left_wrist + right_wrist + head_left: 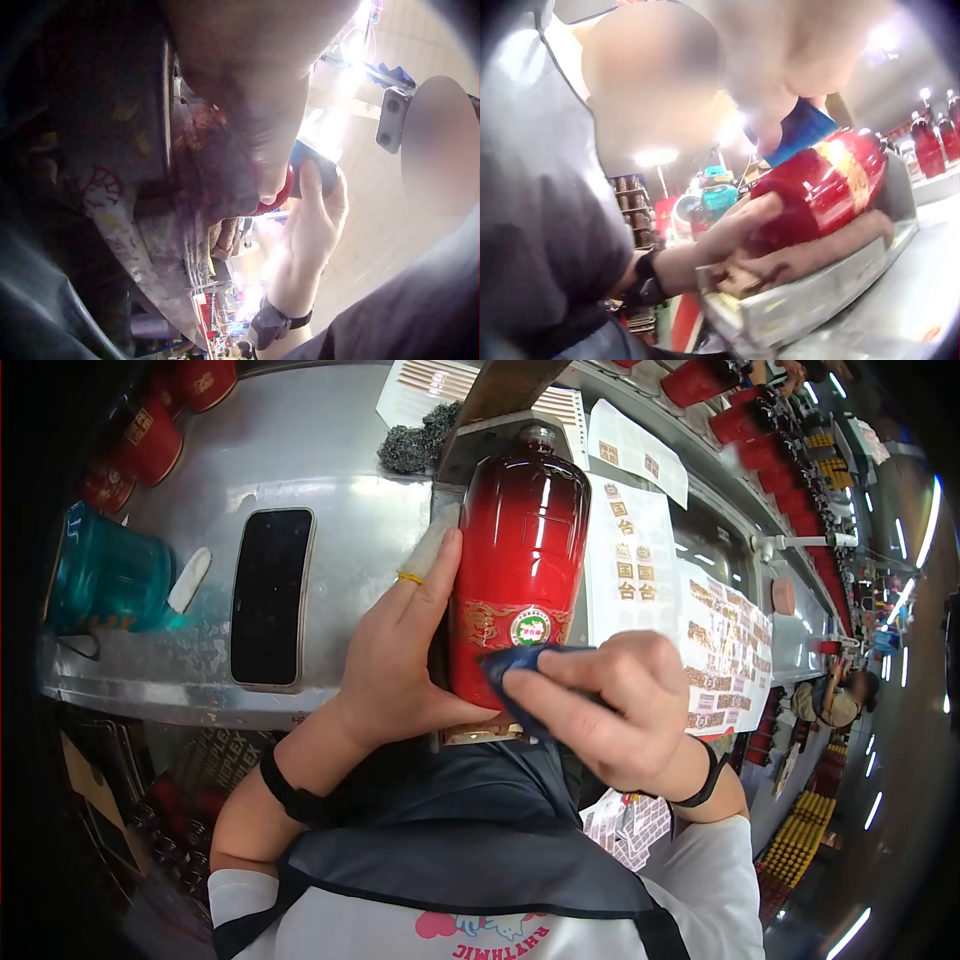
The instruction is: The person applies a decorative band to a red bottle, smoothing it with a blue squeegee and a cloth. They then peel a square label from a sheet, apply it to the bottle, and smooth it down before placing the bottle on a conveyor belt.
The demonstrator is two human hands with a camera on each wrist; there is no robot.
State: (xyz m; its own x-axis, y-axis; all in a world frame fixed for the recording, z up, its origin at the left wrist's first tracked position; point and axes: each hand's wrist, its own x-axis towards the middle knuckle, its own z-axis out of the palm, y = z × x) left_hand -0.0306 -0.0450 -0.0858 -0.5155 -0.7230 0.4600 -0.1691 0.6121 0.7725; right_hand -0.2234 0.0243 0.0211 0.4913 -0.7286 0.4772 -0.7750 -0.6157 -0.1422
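A glossy red bottle, dark at its shoulder, lies with its neck away from the body. Along its left side and base the left hand holds it, thumb across the base; a finger wears a pale cover with a yellow band. The right hand pinches a dark blue piece against the bottle just below the round white-and-green label. In the right wrist view the bottle rests in a metal holder, and the blue piece touches its upper side.
A phone, a teal container and a dark scouring pad are on the metal table. Sticker sheets lie right of the bottle. Other red bottles stand at the far left and along the right side.
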